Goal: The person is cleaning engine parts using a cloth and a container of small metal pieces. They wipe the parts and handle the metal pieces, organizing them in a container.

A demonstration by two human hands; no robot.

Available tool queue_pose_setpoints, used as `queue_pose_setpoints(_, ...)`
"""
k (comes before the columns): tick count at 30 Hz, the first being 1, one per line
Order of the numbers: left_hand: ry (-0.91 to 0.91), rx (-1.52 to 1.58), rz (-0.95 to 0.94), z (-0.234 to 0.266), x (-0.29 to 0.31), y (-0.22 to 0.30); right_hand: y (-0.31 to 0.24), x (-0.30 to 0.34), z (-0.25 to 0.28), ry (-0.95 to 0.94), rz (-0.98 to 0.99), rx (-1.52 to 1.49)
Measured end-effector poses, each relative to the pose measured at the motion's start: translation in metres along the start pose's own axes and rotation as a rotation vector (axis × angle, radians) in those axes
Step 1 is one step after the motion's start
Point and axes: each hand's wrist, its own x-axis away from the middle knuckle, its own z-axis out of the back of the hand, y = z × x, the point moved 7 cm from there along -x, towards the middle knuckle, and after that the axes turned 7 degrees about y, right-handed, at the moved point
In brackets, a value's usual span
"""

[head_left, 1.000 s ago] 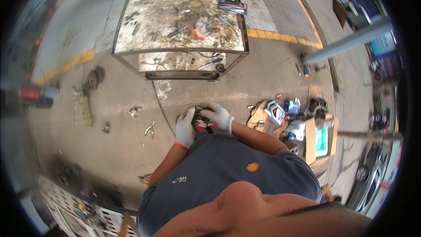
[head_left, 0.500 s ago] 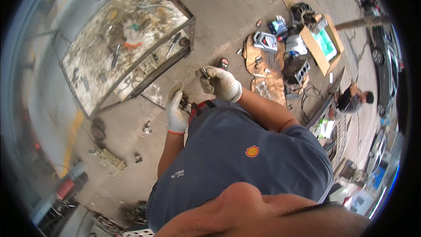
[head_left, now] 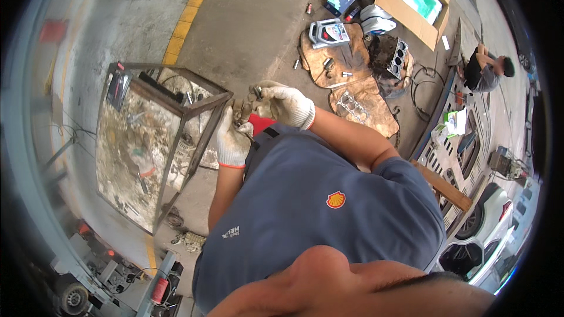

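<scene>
Both hands wear pale work gloves with dirty fingers and are raised close together in front of my waist. My left hand is closed round a greyish metal part, partly covered by the fingers. Just to its right, my right hand pinches a small dark metal piece between thumb and fingertips. The right fingertips come very near the left hand's part; whether they touch is unclear. Exact kinds of both pieces are too small to make out.
A dirty metal-framed workbench stands left of my hands, tools on it. Ahead right, stained cardboard carries a grey oil jug; an engine block and an open carton lie beyond. A person crouches far right.
My view has swung, so the bench now appears lower and closer to my left hand, and the cardboard has shifted left. My hands have come nearer each other, each keeping its piece.
</scene>
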Motion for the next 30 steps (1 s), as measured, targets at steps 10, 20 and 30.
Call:
queue_pose_setpoints(10,-0.049,-0.135,0.270,-0.141,-0.154,-0.017,-0.140,-0.023,0.054,0.227,0.219,-0.105)
queue_pose_setpoints(20,-0.256,-0.223,0.522,-0.307,-0.332,0.013,-0.278,-0.138,0.055,0.457,0.305,-0.054)
queue_pose_setpoints(30,-0.437,-0.387,0.603,-0.531,-0.423,0.042,-0.445,-0.190,-0.030,0.557,0.566,0.007)
